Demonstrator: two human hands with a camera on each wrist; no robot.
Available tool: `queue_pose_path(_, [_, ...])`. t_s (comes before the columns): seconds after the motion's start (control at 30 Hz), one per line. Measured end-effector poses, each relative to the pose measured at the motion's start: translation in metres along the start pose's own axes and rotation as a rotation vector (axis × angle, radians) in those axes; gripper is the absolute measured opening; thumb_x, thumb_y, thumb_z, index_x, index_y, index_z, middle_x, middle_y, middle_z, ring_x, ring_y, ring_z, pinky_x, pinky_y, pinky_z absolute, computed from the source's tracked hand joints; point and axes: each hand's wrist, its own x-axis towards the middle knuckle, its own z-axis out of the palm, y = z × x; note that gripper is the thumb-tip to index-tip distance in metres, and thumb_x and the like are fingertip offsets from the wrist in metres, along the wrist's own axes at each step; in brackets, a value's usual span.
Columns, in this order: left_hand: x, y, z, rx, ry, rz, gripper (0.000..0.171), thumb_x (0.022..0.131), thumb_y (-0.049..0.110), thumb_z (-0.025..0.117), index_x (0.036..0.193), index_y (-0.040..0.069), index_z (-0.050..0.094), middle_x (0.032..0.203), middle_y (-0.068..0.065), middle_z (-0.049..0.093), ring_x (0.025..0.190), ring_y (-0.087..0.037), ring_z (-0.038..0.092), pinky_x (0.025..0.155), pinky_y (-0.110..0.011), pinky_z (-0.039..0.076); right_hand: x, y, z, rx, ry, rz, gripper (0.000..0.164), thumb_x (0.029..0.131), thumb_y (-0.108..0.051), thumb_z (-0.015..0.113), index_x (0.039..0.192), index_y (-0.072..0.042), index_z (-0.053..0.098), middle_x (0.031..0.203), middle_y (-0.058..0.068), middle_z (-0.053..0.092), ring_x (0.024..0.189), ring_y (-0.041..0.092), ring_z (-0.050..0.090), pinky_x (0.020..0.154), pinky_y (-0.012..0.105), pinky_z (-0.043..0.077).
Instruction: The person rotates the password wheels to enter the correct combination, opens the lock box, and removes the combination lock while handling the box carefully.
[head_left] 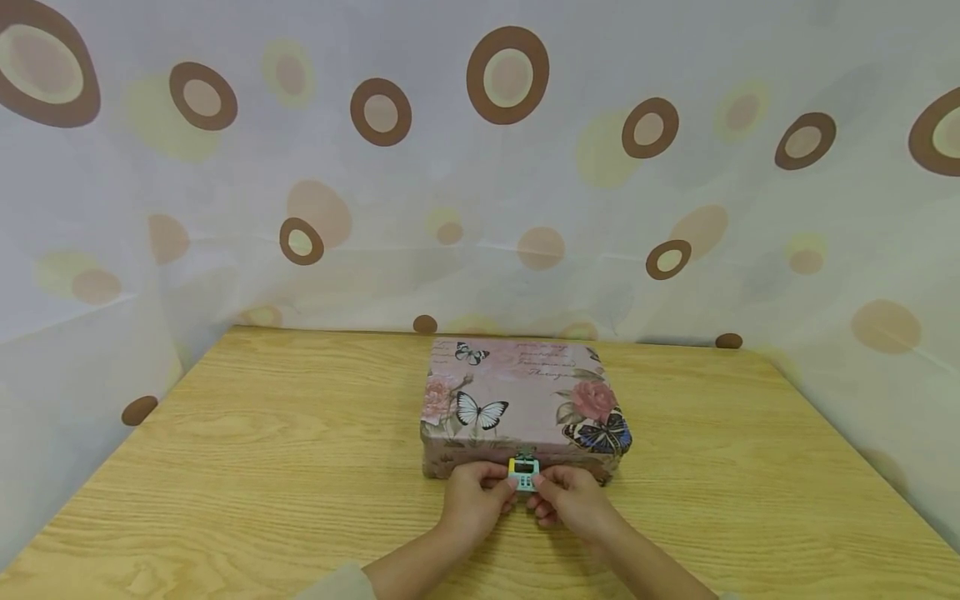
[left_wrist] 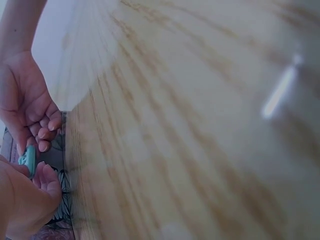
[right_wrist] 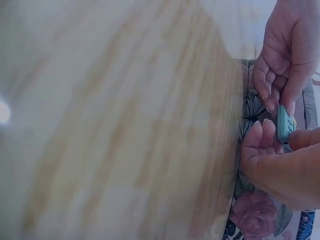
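A small teal combination padlock (head_left: 525, 486) with a yellow left edge and little dials is at the metal clasp (head_left: 525, 453) on the front of a pink box (head_left: 517, 375). The box is closed, its lid printed with butterflies and roses. My left hand (head_left: 472, 500) pinches the padlock's left side, and my right hand (head_left: 576, 502) pinches its right side. In the left wrist view the padlock (left_wrist: 30, 160) shows between both hands' fingertips. The right wrist view shows its teal edge (right_wrist: 284, 125) the same way. Whether the shackle passes through the clasp cannot be made out.
The box stands on a wood-grain table (head_left: 262, 467), near its back edge. Behind and at both sides hangs a pale curtain (head_left: 450, 183) with brown rings and dots.
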Motion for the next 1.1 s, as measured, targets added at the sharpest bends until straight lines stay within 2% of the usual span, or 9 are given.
queue_pose_path(0.33, [0.0021, -0.0026, 0.0001, -0.004, 0.002, 0.013, 0.012, 0.083, -0.006, 0.061, 0.089, -0.017, 0.061, 0.073, -0.021, 0.065, 0.066, -0.017, 0.064, 0.062, -0.031, 0.06, -0.0028, -0.0006, -0.0064, 0.055, -0.042, -0.002, 0.027, 0.098, -0.01, 0.042, 0.105, 0.014, 0.052, 0.074, 0.001, 0.06, 0.063, 0.007, 0.054, 0.059, 0.02, 0.053])
queue_pose_path(0.73, [0.0006, -0.0011, -0.0001, -0.016, -0.002, 0.005, 0.012, 0.083, -0.007, 0.061, 0.089, -0.017, 0.061, 0.072, -0.02, 0.065, 0.065, -0.015, 0.063, 0.061, -0.027, 0.059, -0.0024, -0.0002, -0.0062, 0.063, -0.033, -0.021, 0.024, 0.096, -0.007, 0.043, 0.105, 0.013, 0.051, 0.076, 0.001, 0.058, 0.065, 0.007, 0.054, 0.06, 0.019, 0.053])
queue_pose_path(1.1, [0.0003, -0.0006, -0.0004, -0.007, 0.004, 0.008, 0.012, 0.083, -0.006, 0.062, 0.088, -0.017, 0.062, 0.071, -0.019, 0.065, 0.062, -0.013, 0.062, 0.059, -0.026, 0.059, -0.0011, 0.0018, -0.0059, 0.068, -0.044, -0.035, 0.029, 0.095, -0.007, 0.048, 0.112, 0.016, 0.046, 0.078, 0.002, 0.059, 0.068, 0.008, 0.055, 0.061, 0.02, 0.054])
